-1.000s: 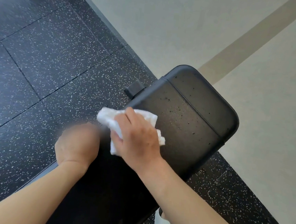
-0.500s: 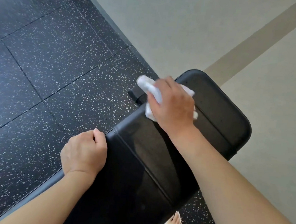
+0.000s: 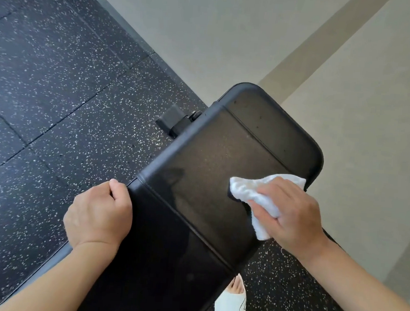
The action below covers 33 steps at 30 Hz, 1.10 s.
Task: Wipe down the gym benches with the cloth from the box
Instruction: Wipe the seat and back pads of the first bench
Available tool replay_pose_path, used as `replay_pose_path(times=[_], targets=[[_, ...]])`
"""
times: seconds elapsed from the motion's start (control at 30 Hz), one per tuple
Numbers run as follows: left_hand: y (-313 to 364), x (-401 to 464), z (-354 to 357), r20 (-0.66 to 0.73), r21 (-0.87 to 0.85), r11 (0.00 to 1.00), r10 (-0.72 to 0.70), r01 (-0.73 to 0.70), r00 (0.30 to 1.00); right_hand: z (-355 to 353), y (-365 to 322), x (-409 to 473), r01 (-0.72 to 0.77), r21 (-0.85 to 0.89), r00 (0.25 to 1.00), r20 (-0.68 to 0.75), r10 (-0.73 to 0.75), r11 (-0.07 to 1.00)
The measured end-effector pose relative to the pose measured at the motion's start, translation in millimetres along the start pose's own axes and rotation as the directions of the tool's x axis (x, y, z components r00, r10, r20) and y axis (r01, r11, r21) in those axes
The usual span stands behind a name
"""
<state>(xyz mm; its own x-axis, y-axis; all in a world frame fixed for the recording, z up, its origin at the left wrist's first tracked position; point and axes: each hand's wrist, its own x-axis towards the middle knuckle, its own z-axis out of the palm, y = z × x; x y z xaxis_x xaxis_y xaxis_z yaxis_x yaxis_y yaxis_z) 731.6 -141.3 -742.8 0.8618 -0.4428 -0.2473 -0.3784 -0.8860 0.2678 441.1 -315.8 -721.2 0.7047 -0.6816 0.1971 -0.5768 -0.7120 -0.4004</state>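
On the bench (image 3: 212, 170), a black, smooth, faintly glossy pad with rounded corners and stitched seams, a crumpled white terry cloth (image 3: 252, 195) is pressed near the right edge; it is gripped by the right hand (image 3: 289, 214), fingers curled over it; the left edge is clasped by the left hand (image 3: 98, 216), fingers folded round the rim; black rubber floor (image 3: 57, 96) with white flecks is seen beneath; a white sandal (image 3: 230, 302) is noted below.

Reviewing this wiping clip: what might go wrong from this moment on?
The right hand holds the cloth near the bench pad's right edge, so a stroke may slip off. Specks on the far end panel may get missed. A sandalled foot beside the bench could get bumped.
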Motion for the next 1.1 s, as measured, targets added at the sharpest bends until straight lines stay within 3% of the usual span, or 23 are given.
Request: replay_pose_path(times=[0.23, 0.37, 0.5, 0.67, 0.8, 0.97, 1.1], targets=[[0, -1, -1, -0.007, -0.008, 1.0, 0.019, -0.019, 1.0, 53, -51, 139, 0.027, 0.007, 0.996, -0.088, -0.026, 1.0], [0, 0, -1, -0.009, 0.001, 1.0, 0.012, -0.012, 1.0, 75, -71, 194, 0.043, -0.054, 0.999, 0.0, -0.043, 0.998], [3, -3, -5, -0.008, -0.019, 1.0, -0.004, 0.004, 1.0, 61, -76, 134, 0.019, -0.003, 1.0, -0.023, -0.019, 1.0], [6, -2, -5, -0.004, -0.02, 0.999, -0.025, 0.025, 1.0, 46, -79, 17, 0.082, 0.09, 0.993, 0.075, -0.089, 0.993], [4, -3, -3, -0.011, -0.022, 0.999, -0.034, 0.034, 0.999, 56, -75, 32, 0.198, 0.028, 0.98, 0.014, -0.199, 0.98], [4, 0, -3, 0.01, -0.01, 0.998, -0.058, 0.058, 0.998, 76, -87, 111, 0.032, -0.058, 0.997, -0.067, -0.036, 0.998], [8, 0, -6, 0.017, -0.013, 0.996, -0.092, 0.092, 0.996, 85, -100, 164, -0.094, -0.126, 0.995, 0.025, 0.098, 0.988]])
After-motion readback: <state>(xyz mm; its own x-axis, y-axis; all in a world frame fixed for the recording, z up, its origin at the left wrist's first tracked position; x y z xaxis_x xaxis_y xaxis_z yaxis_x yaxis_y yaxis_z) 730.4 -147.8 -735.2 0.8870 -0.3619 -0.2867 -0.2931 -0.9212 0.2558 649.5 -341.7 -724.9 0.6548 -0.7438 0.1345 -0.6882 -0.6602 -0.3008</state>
